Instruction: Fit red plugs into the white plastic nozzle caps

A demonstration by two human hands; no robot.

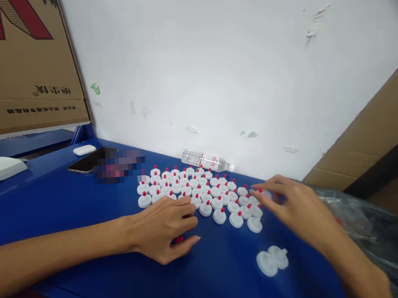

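Observation:
Several round white caps with red tips (205,208) stand in close rows on the blue table. My left hand (172,227) is at the near left edge of the rows, its fingers curled around small red pieces (179,240). At the right end of the rows, my right hand (283,198) pinches a white cap with a red tip (265,193) between thumb and fingers. One cap without a visible red tip (255,224) sits at the near right corner of the group. Nearer the front, two white caps without red tips (267,264) lie touching each other.
A clear bottle (208,161) lies behind the caps against the white wall. A phone (88,161) and a white oval case (84,150) are at the back left. Cardboard (29,78) stands at left; clear plastic bags (351,216) are at right, beside the blue table (133,279).

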